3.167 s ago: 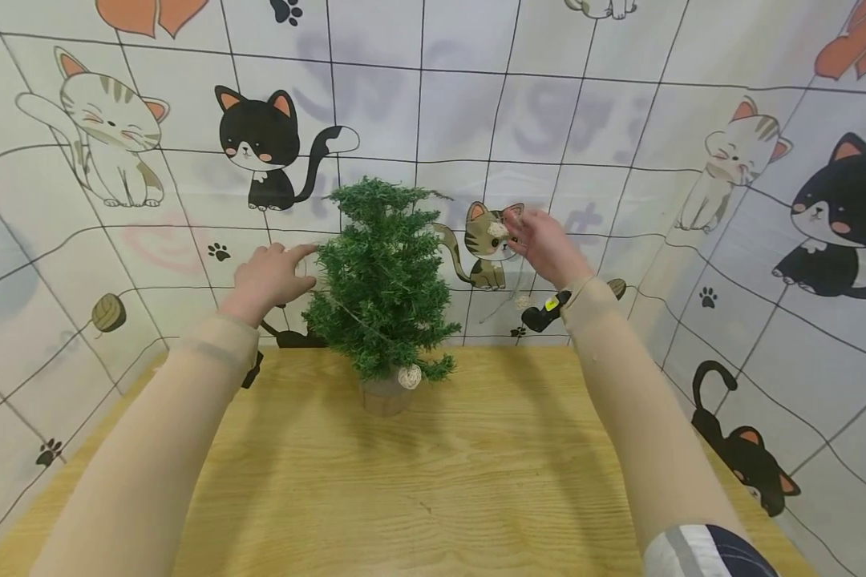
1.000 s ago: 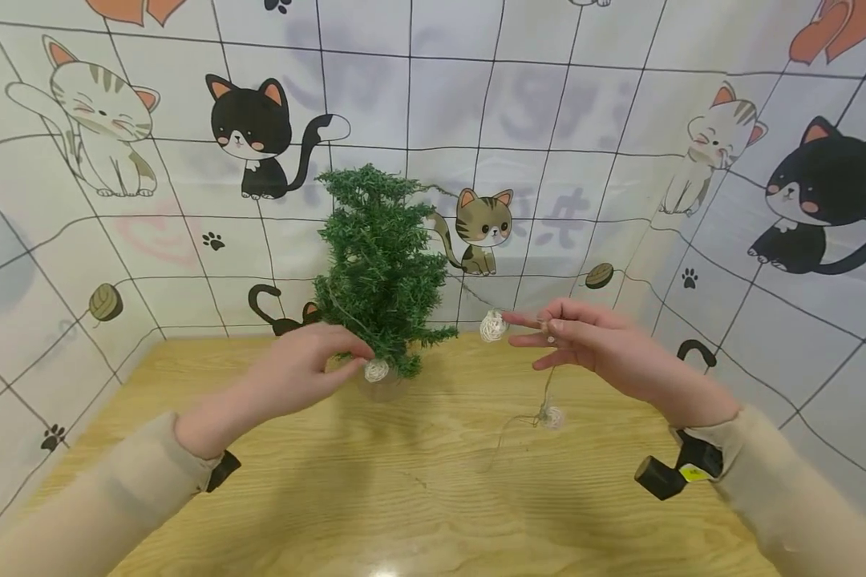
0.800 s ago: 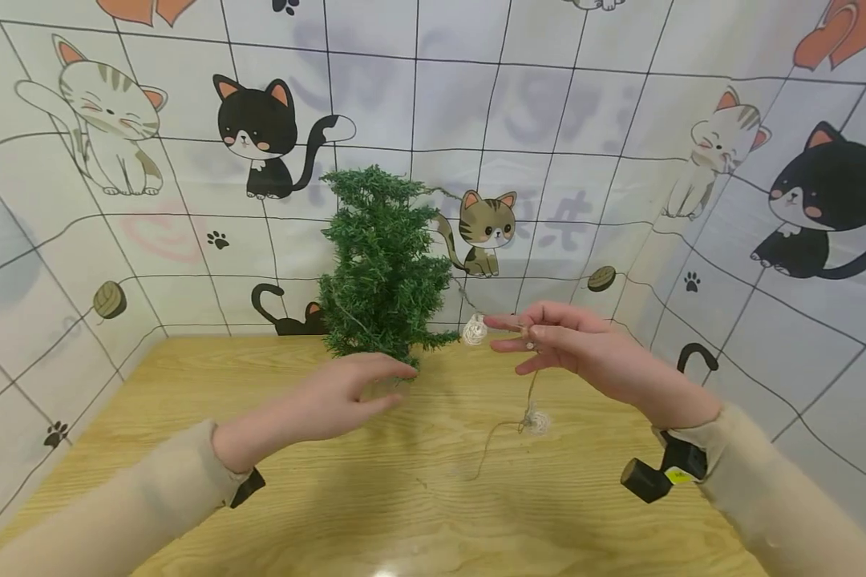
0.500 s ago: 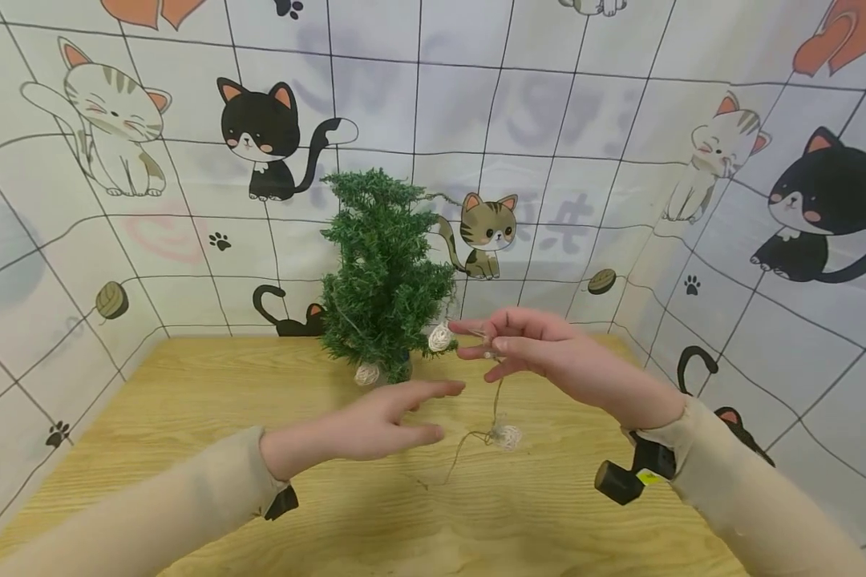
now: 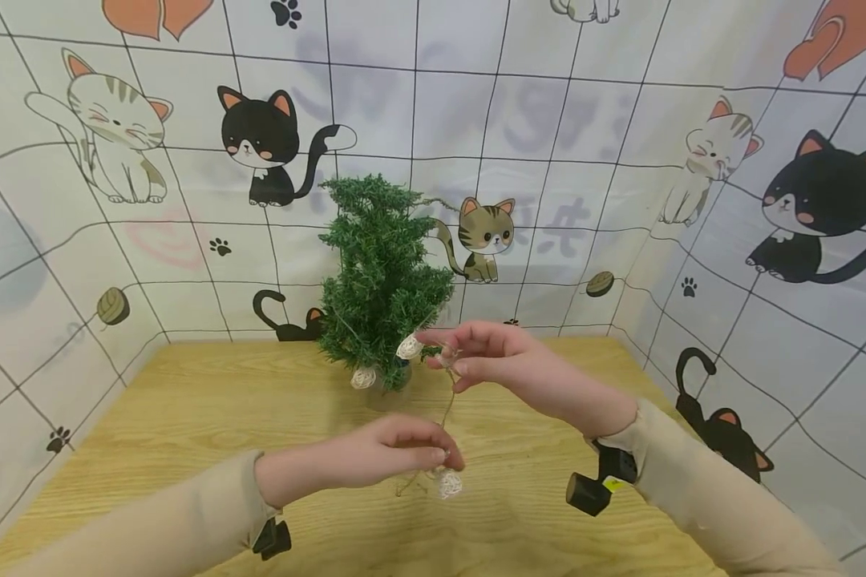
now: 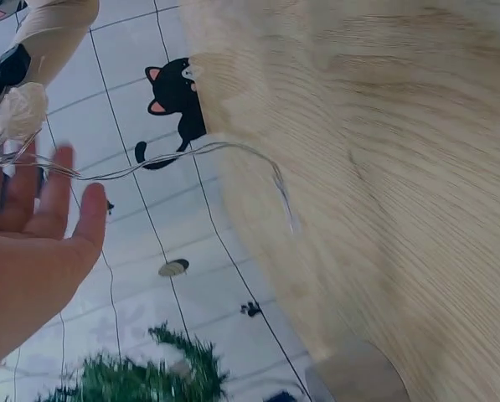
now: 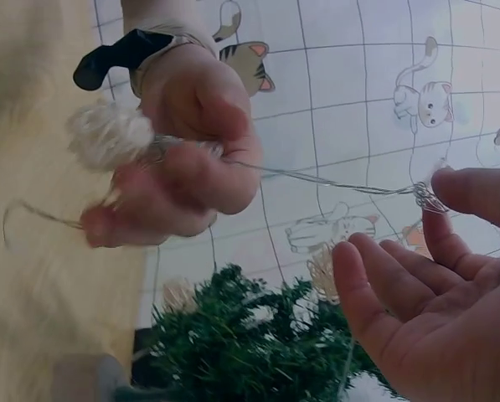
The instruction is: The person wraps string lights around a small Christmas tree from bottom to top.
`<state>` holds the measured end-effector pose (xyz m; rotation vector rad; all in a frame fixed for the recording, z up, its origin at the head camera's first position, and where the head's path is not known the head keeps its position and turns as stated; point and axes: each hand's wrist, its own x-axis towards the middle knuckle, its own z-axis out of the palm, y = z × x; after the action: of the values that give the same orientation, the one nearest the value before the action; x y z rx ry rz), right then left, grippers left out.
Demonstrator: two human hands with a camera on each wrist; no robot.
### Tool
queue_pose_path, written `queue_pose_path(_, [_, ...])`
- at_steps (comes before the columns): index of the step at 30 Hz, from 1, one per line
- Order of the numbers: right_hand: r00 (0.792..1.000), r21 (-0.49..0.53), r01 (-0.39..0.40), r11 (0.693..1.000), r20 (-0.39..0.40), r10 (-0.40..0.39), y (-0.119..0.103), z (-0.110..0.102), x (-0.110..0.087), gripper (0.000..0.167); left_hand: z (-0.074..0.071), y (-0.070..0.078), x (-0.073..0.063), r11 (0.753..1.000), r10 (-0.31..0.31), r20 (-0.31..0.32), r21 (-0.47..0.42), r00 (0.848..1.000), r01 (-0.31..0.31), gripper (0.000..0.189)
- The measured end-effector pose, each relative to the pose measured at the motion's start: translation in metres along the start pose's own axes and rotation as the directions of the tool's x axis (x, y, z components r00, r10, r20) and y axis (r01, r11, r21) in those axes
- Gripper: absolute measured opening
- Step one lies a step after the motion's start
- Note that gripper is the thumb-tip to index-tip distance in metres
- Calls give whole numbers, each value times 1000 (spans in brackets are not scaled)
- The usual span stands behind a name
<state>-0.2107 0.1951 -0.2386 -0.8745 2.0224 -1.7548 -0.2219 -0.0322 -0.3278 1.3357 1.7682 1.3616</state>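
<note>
A small green artificial Christmas tree (image 5: 382,272) stands at the back of the table, wound with a thin string of lights carrying white wicker balls. One ball (image 5: 363,377) hangs low at the tree's front; another (image 5: 409,347) is by my right fingertips. With thumb and index finger my right hand (image 5: 520,365) pinches a bunched bit of the wire, its other fingers spread. Lower and nearer, my left hand (image 5: 375,453) pinches the string beside the end ball (image 5: 450,482). Wire (image 7: 325,180) runs taut between both hands in the right wrist view. A loose tail (image 6: 208,149) hangs past the left hand.
The wooden table (image 5: 260,401) reaches to a wall cloth (image 5: 433,104) printed with cats and a grid, which closes the back and sides. The tree's pot (image 5: 386,397) is partly shaded. Black cameras (image 5: 588,493) sit on both wrists.
My right hand has come down and left towards the tree, bringing the string. The left hand has released the low ball, moved right and nearer, and taken hold of the string by its end ball.
</note>
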Motion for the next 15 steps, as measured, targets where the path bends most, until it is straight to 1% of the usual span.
queue_pose_path(4, [1000, 97, 11, 995, -10, -10, 7, 6, 7, 7, -5, 7, -22, 997, 23, -46, -75, 999, -27, 27])
queue_pose_path(6, [1000, 122, 13, 992, -22, -10, 9, 8, 10, 7, -9, 13, -33, 996, 47, -62, -74, 997, -52, 27])
queue_pose_path(8, [999, 128, 9, 992, -36, -4, 11, 11, 14, 6, -14, 22, -44, 996, 70, -71, -49, 995, -74, 28])
queue_pose_path(10, [999, 130, 3, 992, -47, 3, 13, 15, 19, 5, -19, 33, -54, 994, 108, -78, -12, 991, -110, 28])
queue_pose_path(13, [999, 126, 3, 992, -49, 4, 16, 21, 27, 11, -27, 54, -70, 992, 121, -107, 46, 987, -117, 28])
queue_pose_path(15, [999, 124, 8, 992, -42, -3, 18, 25, 32, 17, -33, 68, -79, 988, 133, -150, 101, 980, -119, 29])
